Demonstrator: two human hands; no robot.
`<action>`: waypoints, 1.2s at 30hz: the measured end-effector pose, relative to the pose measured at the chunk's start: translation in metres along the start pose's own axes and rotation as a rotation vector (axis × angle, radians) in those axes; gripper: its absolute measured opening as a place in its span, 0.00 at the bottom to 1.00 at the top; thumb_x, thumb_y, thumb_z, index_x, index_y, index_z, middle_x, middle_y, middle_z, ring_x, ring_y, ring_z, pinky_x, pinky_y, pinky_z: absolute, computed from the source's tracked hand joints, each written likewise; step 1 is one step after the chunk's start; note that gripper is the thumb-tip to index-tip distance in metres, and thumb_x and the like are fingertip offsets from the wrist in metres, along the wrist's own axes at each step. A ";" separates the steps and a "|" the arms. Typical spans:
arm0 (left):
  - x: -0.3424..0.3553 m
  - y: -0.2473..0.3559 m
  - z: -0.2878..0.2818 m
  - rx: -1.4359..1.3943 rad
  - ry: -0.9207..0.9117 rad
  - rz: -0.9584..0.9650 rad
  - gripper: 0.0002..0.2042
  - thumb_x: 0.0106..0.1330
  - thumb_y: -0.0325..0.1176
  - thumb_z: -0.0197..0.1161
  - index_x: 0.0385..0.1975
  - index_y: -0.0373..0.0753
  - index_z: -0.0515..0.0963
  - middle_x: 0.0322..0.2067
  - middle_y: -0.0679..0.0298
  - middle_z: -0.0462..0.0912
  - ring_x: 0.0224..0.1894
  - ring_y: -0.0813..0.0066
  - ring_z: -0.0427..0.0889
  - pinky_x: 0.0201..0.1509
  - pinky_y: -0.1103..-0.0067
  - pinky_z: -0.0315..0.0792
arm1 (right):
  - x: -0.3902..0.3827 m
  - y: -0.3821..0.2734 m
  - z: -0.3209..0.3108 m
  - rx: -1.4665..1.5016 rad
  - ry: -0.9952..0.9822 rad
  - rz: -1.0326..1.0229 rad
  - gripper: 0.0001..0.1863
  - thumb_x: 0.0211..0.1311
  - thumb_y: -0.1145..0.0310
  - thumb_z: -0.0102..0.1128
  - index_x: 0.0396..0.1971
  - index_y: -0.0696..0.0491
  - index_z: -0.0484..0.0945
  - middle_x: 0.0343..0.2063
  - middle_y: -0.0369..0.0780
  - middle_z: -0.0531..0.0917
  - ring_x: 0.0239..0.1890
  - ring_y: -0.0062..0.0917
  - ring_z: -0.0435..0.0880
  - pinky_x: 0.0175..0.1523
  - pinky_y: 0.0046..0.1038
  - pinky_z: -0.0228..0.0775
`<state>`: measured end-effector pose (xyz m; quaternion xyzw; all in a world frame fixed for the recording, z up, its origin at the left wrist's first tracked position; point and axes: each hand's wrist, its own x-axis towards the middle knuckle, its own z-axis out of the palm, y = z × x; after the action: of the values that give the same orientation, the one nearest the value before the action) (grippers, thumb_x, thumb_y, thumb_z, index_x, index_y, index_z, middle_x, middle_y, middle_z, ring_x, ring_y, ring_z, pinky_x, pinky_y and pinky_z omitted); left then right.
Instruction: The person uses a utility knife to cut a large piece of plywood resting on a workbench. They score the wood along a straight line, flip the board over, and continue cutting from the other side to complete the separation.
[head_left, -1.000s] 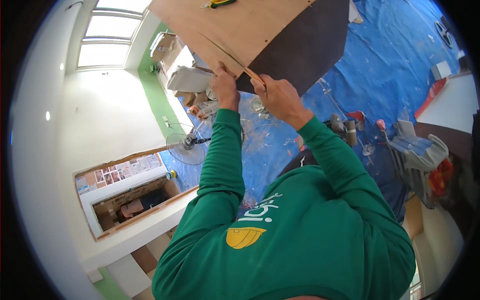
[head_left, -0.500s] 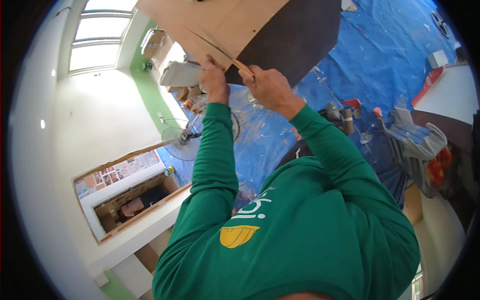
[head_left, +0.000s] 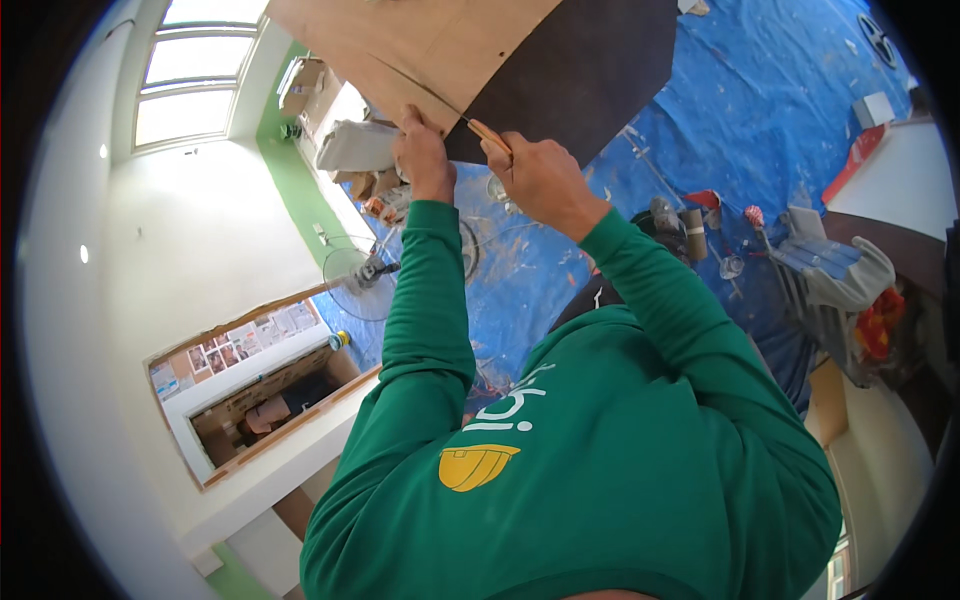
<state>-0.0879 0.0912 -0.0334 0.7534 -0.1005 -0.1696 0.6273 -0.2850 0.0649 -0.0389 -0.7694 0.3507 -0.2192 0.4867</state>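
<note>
My right hand [head_left: 547, 185] is closed around the orange-brown wooden handle of a hand saw [head_left: 490, 137]. Its long thin blade, seen nearly edge-on, runs up and left across a tan wooden board [head_left: 440, 50]. A dark brown area [head_left: 560, 90] adjoins the tan surface on the right; whether it is a separate sheet I cannot tell. My left hand [head_left: 425, 160] grips the board's near edge, just left of the blade, with some fingers hidden.
Blue sheeting [head_left: 760, 90] covers the floor. A fan [head_left: 360, 283] stands left of my left arm. Bags and cartons [head_left: 355, 147] lie beyond it. At right are a grey stepladder [head_left: 825, 275] and a brown roll [head_left: 694, 235]. Another person [head_left: 270, 412] shows through the wall opening.
The saw and my right hand have come slightly back toward me along the blade's line. My left hand keeps its hold on the board's edge. The whole view has shifted a little.
</note>
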 end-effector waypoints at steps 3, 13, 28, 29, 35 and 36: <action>0.002 -0.008 -0.008 -0.064 -0.001 0.017 0.28 0.81 0.47 0.60 0.50 0.18 0.81 0.47 0.48 0.87 0.46 0.65 0.86 0.49 0.70 0.79 | -0.022 -0.007 -0.010 0.013 -0.025 0.027 0.21 0.80 0.52 0.54 0.42 0.57 0.82 0.30 0.55 0.88 0.32 0.58 0.87 0.38 0.58 0.77; 0.003 -0.017 -0.002 0.003 0.037 0.046 0.30 0.82 0.50 0.59 0.52 0.17 0.79 0.47 0.51 0.87 0.45 0.64 0.86 0.50 0.71 0.79 | -0.037 0.029 0.003 -0.187 0.080 -0.269 0.21 0.80 0.53 0.54 0.46 0.58 0.84 0.27 0.55 0.87 0.33 0.56 0.88 0.39 0.55 0.80; 0.000 -0.016 0.003 -0.095 0.053 0.055 0.26 0.82 0.45 0.57 0.51 0.19 0.80 0.46 0.52 0.87 0.44 0.68 0.85 0.49 0.72 0.78 | -0.061 0.019 -0.006 -0.241 0.114 -0.381 0.20 0.78 0.53 0.58 0.41 0.58 0.83 0.30 0.55 0.88 0.31 0.57 0.87 0.38 0.56 0.78; 0.003 -0.019 -0.001 -0.038 0.048 0.032 0.26 0.81 0.46 0.58 0.50 0.19 0.80 0.45 0.52 0.87 0.44 0.68 0.85 0.48 0.72 0.78 | -0.028 0.000 -0.004 -0.171 0.033 -0.149 0.18 0.79 0.57 0.57 0.43 0.58 0.83 0.29 0.54 0.87 0.31 0.55 0.87 0.37 0.54 0.79; 0.007 -0.016 -0.012 -0.109 -0.001 0.059 0.26 0.81 0.46 0.58 0.50 0.20 0.81 0.43 0.54 0.87 0.43 0.68 0.85 0.47 0.72 0.77 | -0.055 0.013 -0.010 -0.089 -0.035 -0.113 0.22 0.80 0.52 0.56 0.43 0.59 0.83 0.28 0.56 0.87 0.31 0.60 0.86 0.40 0.58 0.78; 0.008 -0.023 -0.015 -0.136 0.012 0.051 0.25 0.81 0.45 0.58 0.50 0.20 0.81 0.43 0.54 0.87 0.43 0.68 0.85 0.47 0.72 0.77 | -0.085 0.023 -0.025 -0.155 -0.064 -0.181 0.21 0.80 0.53 0.56 0.44 0.59 0.83 0.26 0.55 0.87 0.30 0.58 0.86 0.39 0.57 0.78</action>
<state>-0.0762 0.1060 -0.0549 0.7071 -0.1042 -0.1553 0.6819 -0.3648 0.1077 -0.0485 -0.8397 0.2802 -0.2098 0.4151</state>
